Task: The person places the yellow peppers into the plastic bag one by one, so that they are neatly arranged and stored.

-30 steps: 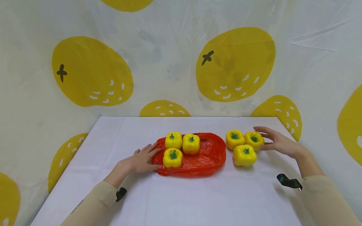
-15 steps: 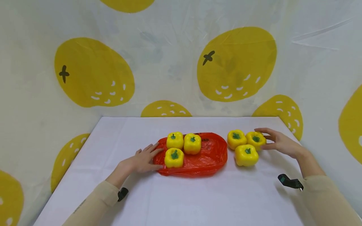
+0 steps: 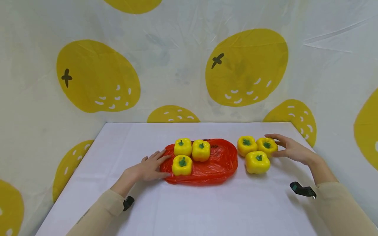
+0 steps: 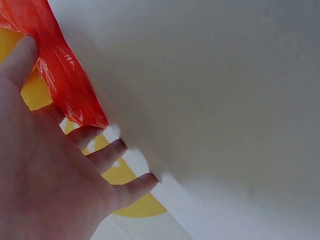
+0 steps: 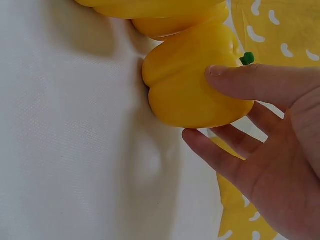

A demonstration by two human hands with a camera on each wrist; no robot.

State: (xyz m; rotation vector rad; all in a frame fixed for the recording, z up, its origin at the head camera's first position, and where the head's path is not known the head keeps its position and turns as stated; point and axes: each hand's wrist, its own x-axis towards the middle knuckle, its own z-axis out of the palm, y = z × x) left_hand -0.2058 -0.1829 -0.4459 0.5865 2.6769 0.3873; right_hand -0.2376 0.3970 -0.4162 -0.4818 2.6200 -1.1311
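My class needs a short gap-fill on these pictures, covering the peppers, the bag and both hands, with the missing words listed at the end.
1. The person's left hand touches the plastic bag, which is ____ in colour.
2. Exactly ____ peppers sit on the bag.
3. The hand touching the rightmost pepper is the person's ____ one.
4. The stems of the peppers are coloured ____.

Missing words: red; three; right; green.

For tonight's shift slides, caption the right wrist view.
Right hand around a yellow pepper, other peppers beside it, white table.
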